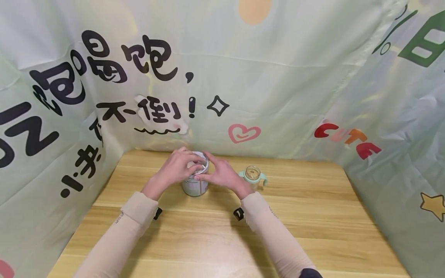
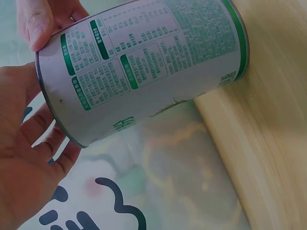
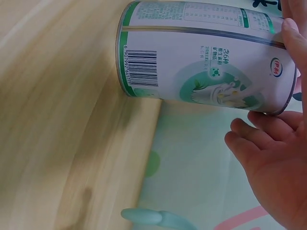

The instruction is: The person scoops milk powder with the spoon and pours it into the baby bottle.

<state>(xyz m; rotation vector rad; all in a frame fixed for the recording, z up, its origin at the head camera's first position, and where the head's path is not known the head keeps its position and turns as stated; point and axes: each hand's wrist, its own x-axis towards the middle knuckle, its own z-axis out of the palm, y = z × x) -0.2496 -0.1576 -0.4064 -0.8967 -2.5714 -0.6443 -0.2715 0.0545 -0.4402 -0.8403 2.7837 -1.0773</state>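
1. one white can [image 1: 194, 187] stands upright on a wood-grain table [image 1: 306, 231], directly between and beneath the two hands, its metal rim ringed by fingers.
2. green bands circle the base; on the left hand's side are panels of small green print, while the right hand's side carries a barcode, a metal seam and a green disc with a milk-splash picture.
3. ahead of the hands, the table's back edge runs close to a printed fabric wall [image 1: 288, 96], leaving a narrow strip of wood beyond the can.
4. just beside the right hand, on its outer side, sits a two-handled bottle [image 1: 252, 174] with mint-green grips; past it the tabletop stretches broadly. more wood spreads toward the person, between the forearms; the left hand's outer side offers less room.
5. left hand [image 1: 180, 164] curls bent fingers over the can's rim, thumb lying across the top; whether the thumb tip touches the inside is hard to tell.
6. right hand [image 1: 224, 173] grips the can's upper end, thumb on the near side, fingers spread around the far and outer sides of the rim.
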